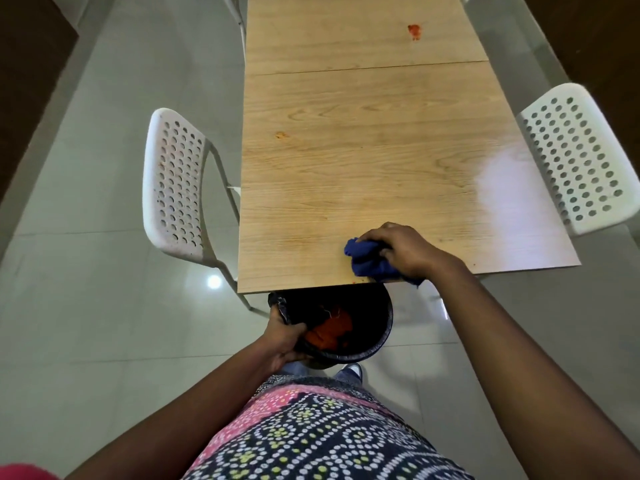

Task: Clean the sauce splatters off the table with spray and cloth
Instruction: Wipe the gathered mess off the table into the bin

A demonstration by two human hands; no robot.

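My right hand [407, 249] grips a bunched blue cloth [367, 259] at the near edge of the light wooden table [363, 161]. Just under that edge, my left hand [285, 336] holds the rim of a black bin [377, 341] lined with a dark bag, and orange-red waste lies inside it. A red sauce splatter [414, 31] sits on the far right part of the table. A fainter orange spot [281, 135] marks the left side. No spray bottle is in view.
A white perforated chair [175, 188] stands at the table's left side and another white chair [576, 157] at its right. Glossy grey floor tiles surround the table. Dark wood panels rise at the far left and far right.
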